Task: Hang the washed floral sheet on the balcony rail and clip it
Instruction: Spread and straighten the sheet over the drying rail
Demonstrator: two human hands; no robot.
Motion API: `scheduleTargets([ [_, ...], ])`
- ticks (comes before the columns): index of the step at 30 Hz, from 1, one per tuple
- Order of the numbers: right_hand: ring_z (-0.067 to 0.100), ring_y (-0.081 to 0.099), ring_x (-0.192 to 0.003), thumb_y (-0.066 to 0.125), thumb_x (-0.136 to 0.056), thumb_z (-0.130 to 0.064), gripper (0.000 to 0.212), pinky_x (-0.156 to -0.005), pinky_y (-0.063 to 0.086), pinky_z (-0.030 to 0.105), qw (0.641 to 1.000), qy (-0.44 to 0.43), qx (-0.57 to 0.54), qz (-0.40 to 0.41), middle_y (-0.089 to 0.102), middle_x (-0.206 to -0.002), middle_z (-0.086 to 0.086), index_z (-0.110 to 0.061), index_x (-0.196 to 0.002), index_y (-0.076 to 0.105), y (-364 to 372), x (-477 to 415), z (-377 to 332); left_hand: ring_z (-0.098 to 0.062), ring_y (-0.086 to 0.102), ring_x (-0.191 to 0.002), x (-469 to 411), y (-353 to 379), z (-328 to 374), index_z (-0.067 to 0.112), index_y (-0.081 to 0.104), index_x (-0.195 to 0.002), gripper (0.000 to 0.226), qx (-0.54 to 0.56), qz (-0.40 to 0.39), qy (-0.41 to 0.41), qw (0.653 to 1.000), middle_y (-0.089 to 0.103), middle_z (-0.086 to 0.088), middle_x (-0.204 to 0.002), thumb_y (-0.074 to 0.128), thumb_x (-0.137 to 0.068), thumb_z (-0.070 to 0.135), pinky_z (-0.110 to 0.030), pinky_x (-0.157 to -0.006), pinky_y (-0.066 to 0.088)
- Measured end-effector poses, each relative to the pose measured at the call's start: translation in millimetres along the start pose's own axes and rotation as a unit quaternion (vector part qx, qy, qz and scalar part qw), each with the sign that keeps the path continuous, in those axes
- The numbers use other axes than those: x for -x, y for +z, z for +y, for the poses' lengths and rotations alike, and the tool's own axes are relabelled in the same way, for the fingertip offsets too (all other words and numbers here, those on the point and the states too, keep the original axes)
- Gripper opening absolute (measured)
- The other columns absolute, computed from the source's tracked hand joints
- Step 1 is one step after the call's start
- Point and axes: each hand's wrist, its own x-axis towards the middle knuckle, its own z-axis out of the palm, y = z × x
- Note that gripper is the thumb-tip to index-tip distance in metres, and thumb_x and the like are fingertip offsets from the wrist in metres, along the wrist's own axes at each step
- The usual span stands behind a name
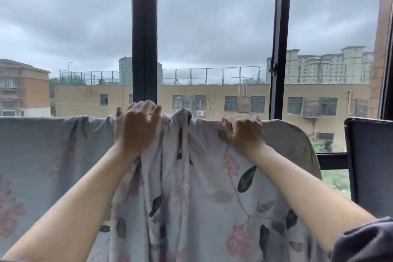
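At nine o'clock in the view the floral sheet lies flat over the rail, which is hidden under the cloth. Moving right, the left hand has its fingers curled over the top of the sheet and holds a gathered fold, just below the dark window post at twelve o'clock. Between the hands a bunched ridge of cloth stands up. The right hand, at three o'clock from the left one, grips the top edge the same way, with its fingers hooked over. Further right, at three o'clock in the view, stands a dark panel.

The step in hand looks like spreading the bunch. To do it well, draw the two hands apart along the rail, keeping the edge level until the folds lie flat, and only then clip.

Count: one sheet, two hands, two window posts, one dark panel. No clips are in view.
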Motion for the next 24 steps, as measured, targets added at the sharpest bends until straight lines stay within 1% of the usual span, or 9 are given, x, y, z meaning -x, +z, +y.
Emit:
scheduleTargets([
  [3,0.026,0.062,-0.081,0.007,-0.088,-0.052,0.066,-0.079,0.035,0.036,0.999,-0.034,-0.030,-0.003,0.068,-0.086,0.005,-0.016,-0.090,0.062,5.5,-6.8,-32.7,-0.039,0.058,-0.086,4.5,-10.8,-62.6,0.001,0.060,-0.084,0.056,-0.021,-0.001,-0.092,0.996,0.063,-0.025,-0.088,0.022,-0.089,0.041,-0.045,-0.081,0.042],
  [7,0.025,0.063,-0.090,0.025,-0.098,-0.050,0.043,-0.081,0.038,0.035,0.992,-0.079,-0.099,-0.019,0.068,-0.102,0.002,-0.023,-0.116,0.053,13.7,-18.3,-93.0,-0.038,0.056,-0.081,11.5,-12.9,-102.4,0.004,0.057,-0.074,0.048,-0.067,-0.036,-0.082,0.994,0.062,-0.023,-0.082,0.024,-0.086,0.036,-0.043,-0.077,0.042],
  [9,0.026,0.061,-0.093,0.028,-0.098,-0.049,0.040,-0.083,0.040,0.037,0.988,-0.095,-0.117,-0.024,0.066,-0.104,0.003,-0.023,-0.112,0.054,18.8,-24.5,-127.2,-0.035,0.057,-0.079,10.0,-16.1,-104.7,0.007,0.057,-0.072,0.046,-0.073,-0.037,-0.062,0.995,0.064,-0.020,-0.080,0.025,-0.087,0.035,-0.040,-0.077,0.039],
  [11,0.027,0.059,-0.092,0.027,-0.098,-0.048,0.042,-0.081,0.040,0.037,0.990,-0.100,-0.096,-0.021,0.065,-0.100,0.006,-0.019,-0.106,0.057,25.1,-32.0,-161.1,-0.032,0.059,-0.079,8.5,-20.9,-108.3,0.010,0.058,-0.072,0.044,-0.081,-0.046,-0.044,0.995,0.066,-0.015,-0.081,0.026,-0.089,0.035,-0.037,-0.077,0.034],
  [14,0.029,0.059,-0.095,0.026,-0.098,-0.046,0.046,-0.079,0.037,0.037,0.993,-0.106,-0.045,-0.026,0.065,-0.102,0.009,-0.014,-0.104,0.058,31.2,-46.4,-211.1,-0.030,0.063,-0.075,6.7,-26.4,-117.9,0.012,0.062,-0.072,0.049,-0.058,-0.062,0.003,0.996,0.069,-0.011,-0.079,0.023,-0.089,0.038,-0.034,-0.074,0.041],
  [17,0.030,0.059,-0.100,0.027,-0.098,-0.041,0.044,-0.079,0.037,0.036,0.991,-0.114,-0.029,-0.057,0.065,-0.107,0.011,-0.011,-0.105,0.060,34.0,-55.9,-245.4,-0.030,0.064,-0.066,5.9,-32.6,-124.2,0.012,0.059,-0.067,0.047,-0.045,-0.084,0.061,0.994,0.067,-0.008,-0.070,0.026,-0.091,0.037,-0.033,-0.065,0.045],
  [18,0.029,0.060,-0.100,0.028,-0.098,-0.039,0.044,-0.079,0.037,0.035,0.992,-0.115,-0.025,-0.052,0.066,-0.106,0.010,-0.012,-0.104,0.062,38.6,-59.3,-274.0,-0.030,0.063,-0.066,5.2,-45.4,-149.1,0.013,0.057,-0.067,0.046,-0.045,-0.099,0.062,0.992,0.067,-0.008,-0.069,0.026,-0.091,0.036,-0.032,-0.065,0.044],
  [21,0.029,0.061,-0.092,0.028,-0.098,-0.035,0.042,-0.079,0.038,0.034,0.993,-0.116,-0.005,-0.033,0.068,-0.100,0.008,-0.013,-0.098,0.064,45.0,-57.6,-295.2,-0.029,0.062,-0.072,6.5,-57.3,-186.4,0.013,0.056,-0.072,0.042,-0.054,-0.093,0.069,0.992,0.065,-0.007,-0.074,0.024,-0.090,0.034,-0.033,-0.073,0.042],
  [24,0.030,0.062,-0.088,0.029,-0.097,-0.032,0.039,-0.069,0.037,0.033,0.994,-0.104,-0.028,-0.022,0.067,-0.096,0.007,-0.012,-0.095,0.062,53.5,-61.8,-337.7,-0.028,0.061,-0.078,5.8,-80.0,-242.0,0.013,0.058,-0.077,0.044,-0.076,-0.088,0.057,0.992,0.065,-0.006,-0.078,0.021,-0.089,0.035,-0.034,-0.079,0.040],
])
